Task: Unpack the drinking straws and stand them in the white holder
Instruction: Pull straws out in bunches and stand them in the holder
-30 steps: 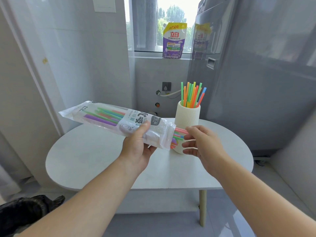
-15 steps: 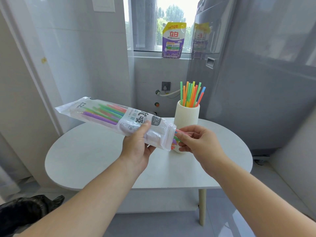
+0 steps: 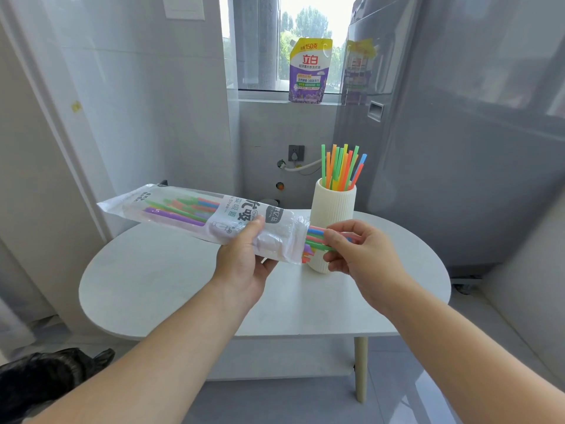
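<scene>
My left hand point(image 3: 244, 264) grips a clear plastic straw packet point(image 3: 189, 214) near its open right end and holds it level above the table. Coloured straws point(image 3: 315, 238) stick out of that open end. My right hand point(image 3: 357, 255) pinches a few of these protruding straws between thumb and fingers, just in front of the white ribbed holder point(image 3: 334, 209). The holder stands on the round white table point(image 3: 159, 283) with several green, orange, yellow and blue straws point(image 3: 341, 168) upright in it.
A purple and yellow detergent pouch point(image 3: 308, 71) stands on the window sill behind. A grey appliance point(image 3: 458, 133) rises at the right, close to the table. A black bag point(image 3: 39, 381) lies on the floor at lower left. A wall socket and hose point(image 3: 296, 157) sit behind the holder.
My right hand went from open fingers beside the packet's mouth to pinching the protruding straws, and has drawn them a little to the right. The left hand kept its grip on the packet.
</scene>
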Tool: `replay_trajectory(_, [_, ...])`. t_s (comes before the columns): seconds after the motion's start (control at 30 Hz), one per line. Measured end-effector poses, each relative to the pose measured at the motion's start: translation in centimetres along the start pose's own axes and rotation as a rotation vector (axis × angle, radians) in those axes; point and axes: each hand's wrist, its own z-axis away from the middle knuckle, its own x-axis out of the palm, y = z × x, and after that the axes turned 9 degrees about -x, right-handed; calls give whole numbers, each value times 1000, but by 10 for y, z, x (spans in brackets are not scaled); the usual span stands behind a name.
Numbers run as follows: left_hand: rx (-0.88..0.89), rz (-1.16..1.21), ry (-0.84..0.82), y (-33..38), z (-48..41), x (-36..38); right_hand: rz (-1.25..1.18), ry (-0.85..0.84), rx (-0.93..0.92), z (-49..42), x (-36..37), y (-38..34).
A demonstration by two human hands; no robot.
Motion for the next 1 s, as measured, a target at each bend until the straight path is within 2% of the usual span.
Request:
replay_trajectory(0.2, [-9,3,43,6,-1,-2,-90,27,69,-8,-15,1])
replay_trajectory(0.67, [-13,49,95,8,-2,-2,-82,6,159,-15,-24,6])
replay_trajectory(0.9, [14,102,85,11,-3,-5,-224,76,262,-11,-19,8])
replay_trajectory(1.0, [19,116,76,12,-3,-5,-245,33,221,-6,-15,14])
